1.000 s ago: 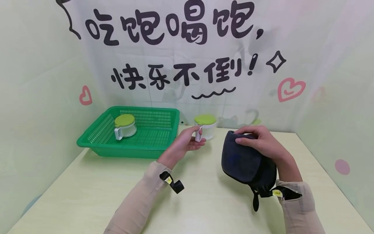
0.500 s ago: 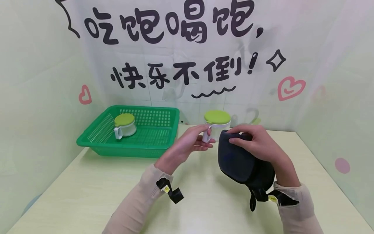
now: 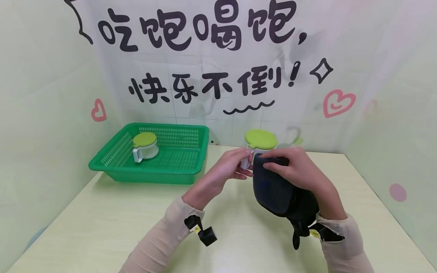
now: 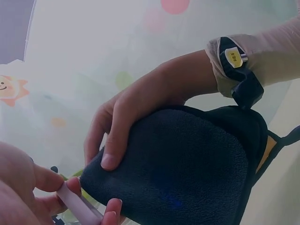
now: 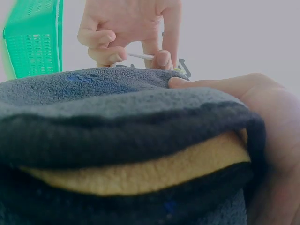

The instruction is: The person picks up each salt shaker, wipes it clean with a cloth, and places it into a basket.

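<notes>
By its white handle (image 4: 80, 206), my left hand (image 3: 229, 167) grips a clear jar with a green lid (image 3: 261, 139), in front of the back wall. My right hand (image 3: 297, 165) pinches a folded dark blue cleaning cloth (image 3: 273, 191), thumb on the near side. A black-edged fold with a yellow inner face shows in the right wrist view, and a hanging loop (image 3: 296, 240) dangles below. The cloth's upper left corner overlaps the jar's body, hiding most of it in the head view. I cannot tell whether they touch.
A green perforated basket (image 3: 150, 177) stands at the back left of the pale table (image 3: 102, 223). Inside it sits a similar jar with a green lid (image 3: 145, 140). A printed curtain (image 3: 211, 68) rises behind, with side panels left and right.
My left hand has moved the jar to the right and nearer. The cloth in my right hand has shifted slightly left, so it now covers much of the jar.
</notes>
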Demonstrator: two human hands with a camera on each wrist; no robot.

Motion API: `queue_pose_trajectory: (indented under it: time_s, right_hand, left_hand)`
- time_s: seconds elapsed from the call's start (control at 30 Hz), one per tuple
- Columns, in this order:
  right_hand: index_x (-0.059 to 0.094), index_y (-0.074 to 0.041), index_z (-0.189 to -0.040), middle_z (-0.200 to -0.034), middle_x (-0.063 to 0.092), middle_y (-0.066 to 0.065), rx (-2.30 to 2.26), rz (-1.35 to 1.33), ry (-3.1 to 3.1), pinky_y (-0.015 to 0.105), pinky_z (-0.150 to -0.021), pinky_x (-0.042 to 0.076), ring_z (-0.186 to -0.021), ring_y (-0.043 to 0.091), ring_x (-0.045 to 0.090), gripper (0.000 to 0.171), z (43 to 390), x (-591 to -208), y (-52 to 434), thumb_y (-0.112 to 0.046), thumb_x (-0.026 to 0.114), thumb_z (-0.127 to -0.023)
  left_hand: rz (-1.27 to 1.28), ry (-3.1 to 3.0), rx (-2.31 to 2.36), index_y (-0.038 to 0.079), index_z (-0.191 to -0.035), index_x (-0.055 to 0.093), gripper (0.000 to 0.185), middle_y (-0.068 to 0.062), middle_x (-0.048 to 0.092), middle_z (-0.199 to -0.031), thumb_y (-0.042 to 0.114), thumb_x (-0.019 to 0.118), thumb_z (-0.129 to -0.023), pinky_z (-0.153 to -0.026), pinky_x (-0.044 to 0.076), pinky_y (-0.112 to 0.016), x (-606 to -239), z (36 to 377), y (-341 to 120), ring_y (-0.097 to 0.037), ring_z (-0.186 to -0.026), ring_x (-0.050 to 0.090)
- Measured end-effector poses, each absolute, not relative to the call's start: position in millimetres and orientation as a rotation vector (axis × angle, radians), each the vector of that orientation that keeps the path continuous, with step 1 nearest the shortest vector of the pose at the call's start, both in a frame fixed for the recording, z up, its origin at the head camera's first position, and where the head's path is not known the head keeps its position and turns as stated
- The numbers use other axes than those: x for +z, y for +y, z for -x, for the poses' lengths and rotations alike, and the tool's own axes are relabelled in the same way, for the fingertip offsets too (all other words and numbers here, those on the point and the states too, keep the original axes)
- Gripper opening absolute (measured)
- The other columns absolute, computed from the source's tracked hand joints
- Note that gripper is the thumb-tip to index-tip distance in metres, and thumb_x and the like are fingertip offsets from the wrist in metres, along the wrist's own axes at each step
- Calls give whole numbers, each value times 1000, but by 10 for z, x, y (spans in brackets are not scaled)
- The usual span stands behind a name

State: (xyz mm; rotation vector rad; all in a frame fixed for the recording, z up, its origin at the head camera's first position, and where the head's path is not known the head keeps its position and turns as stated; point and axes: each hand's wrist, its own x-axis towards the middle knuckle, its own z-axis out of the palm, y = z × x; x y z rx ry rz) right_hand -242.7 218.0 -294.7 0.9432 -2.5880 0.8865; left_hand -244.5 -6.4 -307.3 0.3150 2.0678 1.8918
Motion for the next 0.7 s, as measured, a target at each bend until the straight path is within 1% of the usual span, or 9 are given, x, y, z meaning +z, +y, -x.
queue_pose_trajectory:
  time_s: [0.13,0.23,0.33,0.4,0.47,0.63,0.7]
  right_hand:
    - [79,-16,-114,-107,79,-1,936,-964,-2654,37,-92,58,-100,16,71,21,2461,-2970,2203,-17,76,-94]
    - [79,-18,-114,-106,78,-4,961,-991,-2707,35,-93,56,-99,13,70,20,2487,-2989,2222,-18,74,-95]
    - [79,-19,-113,-105,78,-6,970,-1010,-2752,33,-93,56,-98,12,70,19,2505,-3001,2239,-18,74,-95]
    - [79,-20,-113,-106,78,-7,966,-1019,-2776,31,-93,55,-98,11,70,19,2513,-3005,2248,-17,75,-94]
    - [79,-20,-112,-106,78,-7,964,-1022,-2799,31,-93,55,-98,10,69,19,2524,-3008,2255,-16,75,-94]
    - [79,-18,-114,-107,78,-5,948,-1042,-2846,34,-93,55,-98,11,69,20,2543,-3012,2271,-16,74,-95]
    - [78,-18,-114,-107,78,-4,936,-1062,-2867,35,-93,55,-97,11,68,19,2544,-3011,2281,-17,73,-95]
  left_hand:
    - [-312,2064,1887,11,-97,58,32,-3,66,-94,36,42,-110,-74,54,-25,-3056,2449,-59,-15,-83,72]
    - [-316,2062,1879,8,-100,58,33,-4,66,-95,36,43,-110,-75,54,-25,-3043,2450,-63,-19,-86,73]
    - [-309,2062,1874,9,-100,58,32,-7,67,-98,36,44,-109,-75,55,-25,-3029,2449,-68,-24,-91,73]
    - [-305,2061,1875,10,-99,58,30,-8,68,-100,35,44,-109,-75,55,-25,-3023,2449,-70,-25,-92,73]
    - [-304,2063,1878,11,-99,58,30,-9,69,-101,34,44,-109,-75,55,-25,-3014,2446,-74,-23,-91,73]
    - [-304,2060,1878,6,-104,58,32,-9,71,-101,34,42,-110,-76,55,-25,-3011,2446,-82,-19,-87,72]
    - [-299,2056,1873,7,-104,58,32,-8,71,-100,34,42,-110,-75,55,-26,-3010,2445,-84,-19,-87,72]
